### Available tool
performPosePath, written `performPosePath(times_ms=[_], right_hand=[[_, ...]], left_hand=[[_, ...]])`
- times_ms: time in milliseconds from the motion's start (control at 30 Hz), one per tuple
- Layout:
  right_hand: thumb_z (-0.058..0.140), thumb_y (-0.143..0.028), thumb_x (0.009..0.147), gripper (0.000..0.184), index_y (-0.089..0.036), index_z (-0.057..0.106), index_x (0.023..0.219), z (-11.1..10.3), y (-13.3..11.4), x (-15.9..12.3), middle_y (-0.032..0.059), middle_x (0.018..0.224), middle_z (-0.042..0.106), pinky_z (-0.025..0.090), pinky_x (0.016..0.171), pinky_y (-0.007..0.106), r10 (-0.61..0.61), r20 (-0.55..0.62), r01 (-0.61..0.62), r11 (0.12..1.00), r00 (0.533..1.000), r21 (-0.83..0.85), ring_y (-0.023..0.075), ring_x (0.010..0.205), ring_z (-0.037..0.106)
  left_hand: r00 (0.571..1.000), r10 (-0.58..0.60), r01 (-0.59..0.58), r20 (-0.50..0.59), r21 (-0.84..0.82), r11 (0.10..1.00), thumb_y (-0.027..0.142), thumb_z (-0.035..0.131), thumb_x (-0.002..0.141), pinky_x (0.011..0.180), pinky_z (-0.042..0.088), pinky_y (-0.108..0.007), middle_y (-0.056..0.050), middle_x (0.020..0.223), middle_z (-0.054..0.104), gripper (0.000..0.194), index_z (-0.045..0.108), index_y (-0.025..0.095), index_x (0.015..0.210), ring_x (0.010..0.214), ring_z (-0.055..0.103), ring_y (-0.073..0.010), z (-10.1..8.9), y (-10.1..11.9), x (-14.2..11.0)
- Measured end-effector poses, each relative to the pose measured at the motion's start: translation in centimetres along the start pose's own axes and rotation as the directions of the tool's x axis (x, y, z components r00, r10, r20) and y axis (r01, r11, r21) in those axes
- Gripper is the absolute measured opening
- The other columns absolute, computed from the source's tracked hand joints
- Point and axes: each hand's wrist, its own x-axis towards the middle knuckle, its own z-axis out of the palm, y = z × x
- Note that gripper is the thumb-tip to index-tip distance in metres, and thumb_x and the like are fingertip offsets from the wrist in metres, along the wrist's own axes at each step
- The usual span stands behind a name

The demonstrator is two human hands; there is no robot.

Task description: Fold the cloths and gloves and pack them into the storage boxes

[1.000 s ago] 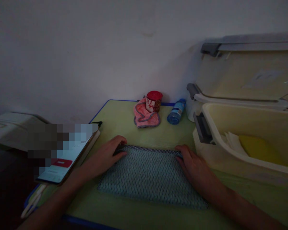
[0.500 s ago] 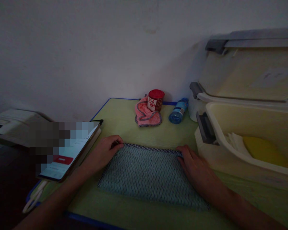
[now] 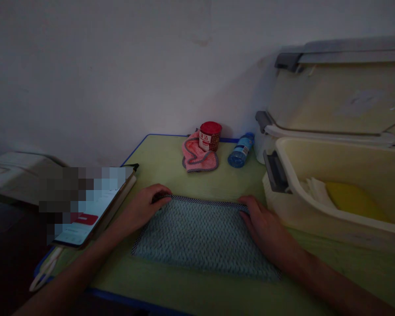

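Observation:
A blue-green textured cloth (image 3: 200,237) with a checkered edge lies spread on the green table (image 3: 145,162) before me. My left hand (image 3: 151,206) pinches its far left corner between thumb and fingers. At the far right corner, my right hand (image 3: 258,221) grips the checkered edge, with fingers over it and the thumb on the near side. The cloth's right edge is partly hidden beneath my right hand and wrist.
Farther back sit a crumpled pink cloth (image 3: 200,160), a red canister (image 3: 210,136) and a blue bottle (image 3: 241,151) lying on its side. A cream storage box (image 3: 312,224) with its lid raised holds something yellow (image 3: 352,202). On the left rests a lit phone (image 3: 82,219).
The view has shifted slightly, so the box, bottle and canister appear a little farther left. Both hands keep their hold on the cloth's far corners.

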Motion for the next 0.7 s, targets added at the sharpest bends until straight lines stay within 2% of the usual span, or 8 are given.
performPosePath(times_ms=[167, 267, 400, 533, 700], right_hand=[[0.043, -0.013, 0.081, 0.015, -0.017, 0.048, 0.095, -0.04, -0.05, 0.04, 0.0088, 0.085, 0.067, 0.053, 0.063, 0.034, 0.095, -0.011, -0.092, 0.976, 0.995, 0.196, 0.0212, 0.071, 0.066], [0.048, -0.018, 0.079, 0.011, -0.02, 0.046, 0.089, -0.19, -0.34, 0.04, 0.005, 0.079, 0.065, 0.053, 0.064, 0.031, 0.16, -0.064, -0.125, 0.919, 0.985, 0.373, 0.0189, 0.071, 0.065], [0.05, -0.022, 0.077, 0.009, -0.021, 0.047, 0.086, -0.35, -0.69, 0.12, 0.0018, 0.073, 0.063, 0.052, 0.06, 0.029, 0.246, -0.062, -0.172, 0.818, 0.967, 0.549, 0.0161, 0.065, 0.062], [0.053, -0.022, 0.076, 0.01, -0.021, 0.048, 0.084, -0.32, -0.63, 0.24, 0.0006, 0.071, 0.061, 0.051, 0.059, 0.028, 0.294, -0.039, -0.204, 0.745, 0.955, 0.635, 0.015, 0.065, 0.062], [0.054, -0.021, 0.073, 0.008, -0.021, 0.048, 0.079, -0.23, -0.48, 0.27, -0.0006, 0.067, 0.059, 0.048, 0.056, 0.026, 0.304, -0.044, -0.203, 0.73, 0.952, 0.653, 0.014, 0.061, 0.059]], left_hand=[[0.999, 0.019, -0.015, -0.044, 0.083, 0.996, 0.034, 0.042, 0.076, 0.065, 0.044, -0.03, -0.002, 0.069, 0.058, 0.018, 0.051, 0.019, 0.071, 0.067, 0.055, -0.0176, 0.04, 0.16, 0.15], [0.99, 0.06, -0.038, -0.124, 0.173, 0.984, 0.03, 0.038, 0.08, 0.068, 0.044, -0.032, -0.004, 0.073, 0.058, 0.017, 0.049, 0.019, 0.074, 0.071, 0.056, -0.0193, 0.21, -0.13, 0.13], [0.963, 0.134, -0.039, -0.235, 0.37, 0.928, 0.024, 0.034, 0.084, 0.071, 0.044, -0.034, -0.006, 0.082, 0.058, 0.015, 0.047, 0.019, 0.078, 0.076, 0.056, -0.0212, 0.35, -0.69, -0.07], [0.957, 0.158, -0.015, -0.244, 0.502, 0.865, 0.024, 0.033, 0.087, 0.07, 0.044, -0.034, -0.006, 0.084, 0.058, 0.017, 0.047, 0.02, 0.081, 0.077, 0.056, -0.0228, 0.39, -0.75, -0.22], [0.963, 0.141, 0.0, -0.228, 0.525, 0.851, 0.024, 0.031, 0.088, 0.069, 0.044, -0.036, -0.008, 0.085, 0.058, 0.019, 0.049, 0.019, 0.083, 0.076, 0.056, -0.0241, 0.41, -0.56, -0.22]])
